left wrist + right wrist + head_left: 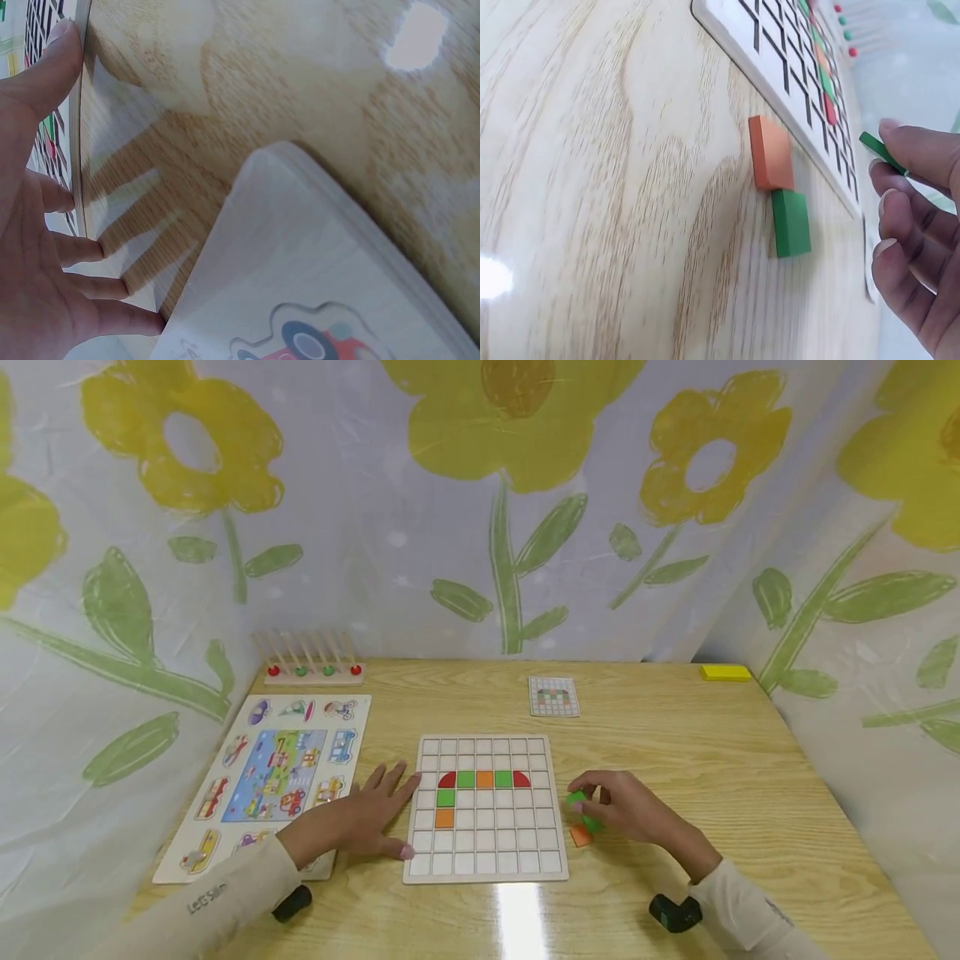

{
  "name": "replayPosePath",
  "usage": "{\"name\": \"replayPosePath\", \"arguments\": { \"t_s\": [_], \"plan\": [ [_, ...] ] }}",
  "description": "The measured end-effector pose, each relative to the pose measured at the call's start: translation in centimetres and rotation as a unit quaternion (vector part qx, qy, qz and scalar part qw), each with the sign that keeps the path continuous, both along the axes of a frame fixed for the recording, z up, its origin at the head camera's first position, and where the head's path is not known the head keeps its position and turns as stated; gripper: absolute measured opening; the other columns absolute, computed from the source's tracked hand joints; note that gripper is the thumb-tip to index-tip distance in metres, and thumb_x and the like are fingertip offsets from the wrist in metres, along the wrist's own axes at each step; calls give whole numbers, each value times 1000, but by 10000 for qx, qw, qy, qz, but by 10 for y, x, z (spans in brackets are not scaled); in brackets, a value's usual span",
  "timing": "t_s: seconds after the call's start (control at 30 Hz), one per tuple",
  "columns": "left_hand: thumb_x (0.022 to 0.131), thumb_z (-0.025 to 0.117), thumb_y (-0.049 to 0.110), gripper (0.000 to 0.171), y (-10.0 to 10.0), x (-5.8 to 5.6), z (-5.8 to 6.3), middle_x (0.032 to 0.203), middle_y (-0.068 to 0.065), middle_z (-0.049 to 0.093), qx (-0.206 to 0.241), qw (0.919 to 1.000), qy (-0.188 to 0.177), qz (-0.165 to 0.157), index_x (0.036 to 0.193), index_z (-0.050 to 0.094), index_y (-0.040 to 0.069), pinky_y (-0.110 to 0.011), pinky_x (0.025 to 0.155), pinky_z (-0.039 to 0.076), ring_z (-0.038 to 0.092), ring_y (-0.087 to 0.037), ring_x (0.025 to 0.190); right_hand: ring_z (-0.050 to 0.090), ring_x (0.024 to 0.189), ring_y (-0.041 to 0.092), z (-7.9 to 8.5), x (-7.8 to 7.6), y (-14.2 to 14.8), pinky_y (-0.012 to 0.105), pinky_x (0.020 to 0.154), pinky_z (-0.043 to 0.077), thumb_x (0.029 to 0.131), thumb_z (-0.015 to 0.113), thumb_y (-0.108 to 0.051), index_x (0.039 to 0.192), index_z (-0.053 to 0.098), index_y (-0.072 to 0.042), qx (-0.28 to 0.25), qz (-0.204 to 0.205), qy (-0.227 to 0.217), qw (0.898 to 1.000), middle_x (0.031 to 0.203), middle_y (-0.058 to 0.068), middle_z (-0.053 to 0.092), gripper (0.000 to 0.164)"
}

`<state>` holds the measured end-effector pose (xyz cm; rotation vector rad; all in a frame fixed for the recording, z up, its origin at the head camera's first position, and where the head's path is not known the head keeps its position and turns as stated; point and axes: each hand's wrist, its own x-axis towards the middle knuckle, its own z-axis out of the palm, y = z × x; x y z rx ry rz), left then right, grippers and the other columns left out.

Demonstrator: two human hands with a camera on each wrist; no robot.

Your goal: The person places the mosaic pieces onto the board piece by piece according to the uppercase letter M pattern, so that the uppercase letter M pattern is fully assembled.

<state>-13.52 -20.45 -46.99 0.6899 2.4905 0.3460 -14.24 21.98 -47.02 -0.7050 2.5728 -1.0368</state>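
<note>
A white square grid board (504,842) lies mid-table, with red rounded pieces, green squares and orange squares set in its upper rows. Spread fingers of my left hand (371,814) rest at the board's left edge, thumb on its rim in the left wrist view. To the right of the board, my right hand (626,807) pinches a green square tile (883,151) between thumb and index finger, raised above the table. Below that hand lie an orange tile (771,153) and a second green tile (791,223), corner to corner on the wood.
A small pattern card (554,697) lies behind the board. On the left is a vehicle picture puzzle (345,714), with a bead-and-peg stand (315,674) behind it. A yellow block (725,673) sits at the far right corner. A flowered curtain (360,568) surrounds the table.
</note>
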Motion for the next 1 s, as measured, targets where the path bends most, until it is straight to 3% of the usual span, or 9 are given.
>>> {"name": "replayPosePath", "arguments": {
  "t_s": [0.57,1.0],
  "plan": [
    [84,67,66,111,1,1,1,167,-26,3,13,10000,1,54,163,13,10,-78,108,20,5,-55,150,51,62,6,5,-7,-28,21,56,46,94,72,-20,115,72,-11,-191,296,35,9994,94,-2,68,23],
    [83,67,68,111,2,0,0,167,-25,3,-117,9999,29,74,163,12,12,-77,109,21,5,-54,151,51,61,6,-2,-14,-42,20,53,43,94,72,-19,117,72,-12,-312,472,-108,9983,95,-2,65,24]
  ]
}}
